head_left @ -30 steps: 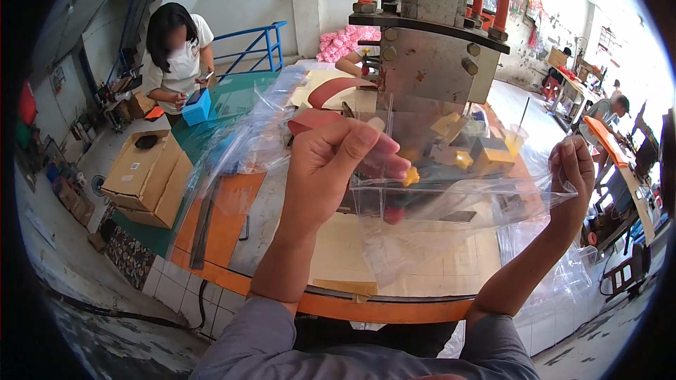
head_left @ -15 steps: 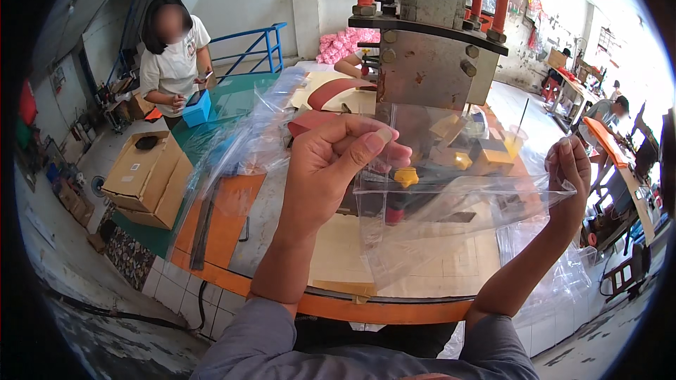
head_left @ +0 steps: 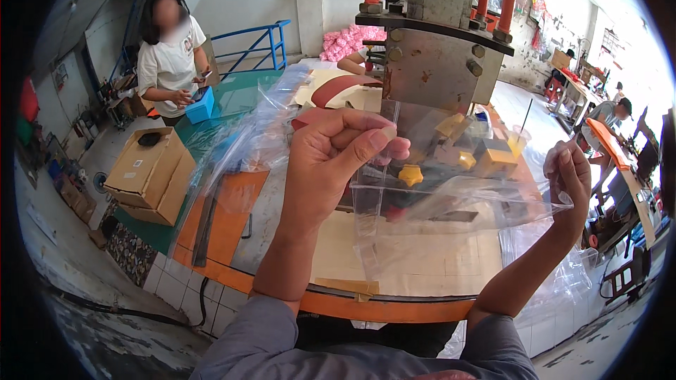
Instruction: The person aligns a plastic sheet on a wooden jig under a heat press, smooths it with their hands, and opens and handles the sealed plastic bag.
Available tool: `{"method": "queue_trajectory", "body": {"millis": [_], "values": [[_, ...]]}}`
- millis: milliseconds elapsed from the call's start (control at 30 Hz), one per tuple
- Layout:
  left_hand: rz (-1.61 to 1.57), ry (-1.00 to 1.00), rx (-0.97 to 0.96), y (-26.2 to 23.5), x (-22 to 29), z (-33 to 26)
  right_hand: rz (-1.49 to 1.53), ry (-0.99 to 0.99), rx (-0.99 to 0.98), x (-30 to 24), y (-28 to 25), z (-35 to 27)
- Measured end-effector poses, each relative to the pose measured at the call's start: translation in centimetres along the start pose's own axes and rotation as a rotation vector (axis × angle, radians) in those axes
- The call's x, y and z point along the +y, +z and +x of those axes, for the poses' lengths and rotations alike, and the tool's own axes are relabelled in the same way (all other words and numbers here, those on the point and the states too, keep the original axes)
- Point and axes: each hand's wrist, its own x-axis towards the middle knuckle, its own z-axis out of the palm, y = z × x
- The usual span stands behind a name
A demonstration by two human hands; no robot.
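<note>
A clear plastic sheet (head_left: 451, 214) with seam-like lines along its left side stretches between my raised hands. My left hand (head_left: 334, 155) pinches its upper left part between thumb and fingers. At the right, my right hand (head_left: 569, 176) is closed on the sheet's other end, fingertips pressed together. Through the plastic show yellow star-shaped knobs (head_left: 410, 175) and a yellow block (head_left: 496, 159) at the foot of a metal press (head_left: 436, 63). Beneath the sheet lies a cream-coloured board (head_left: 422, 267) on the orange-edged worktable (head_left: 282, 295).
More clear plastic (head_left: 236, 148) lies along the table's left side, and some hangs at the right (head_left: 549, 260). A cardboard box (head_left: 151, 176) stands at left. Beyond it a person (head_left: 172, 63) handles a blue box (head_left: 201, 107). Others work at the far right.
My hands keep their grip on the plastic sheet, which has shifted slightly. My right hand has turned a little. The person at left has lowered a hand toward the blue box.
</note>
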Motion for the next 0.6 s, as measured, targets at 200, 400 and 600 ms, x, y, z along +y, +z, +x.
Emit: {"method": "queue_trajectory", "body": {"millis": [200, 400, 600], "values": [[-0.045, -0.015, -0.07, -0.4, 0.5, 0.1, -0.143, -0.081, 0.089, -0.2, -0.1, -0.2], [-0.007, 0.019, -0.128, -1.4, 1.1, 0.2, -0.076, -0.07, 0.037, -0.2, -1.8, -0.8], [0.087, 0.061, 0.037, -8.0, 2.1, 2.0, -0.232, -0.098, 0.016, -0.6, -2.6, -1.1]]}}
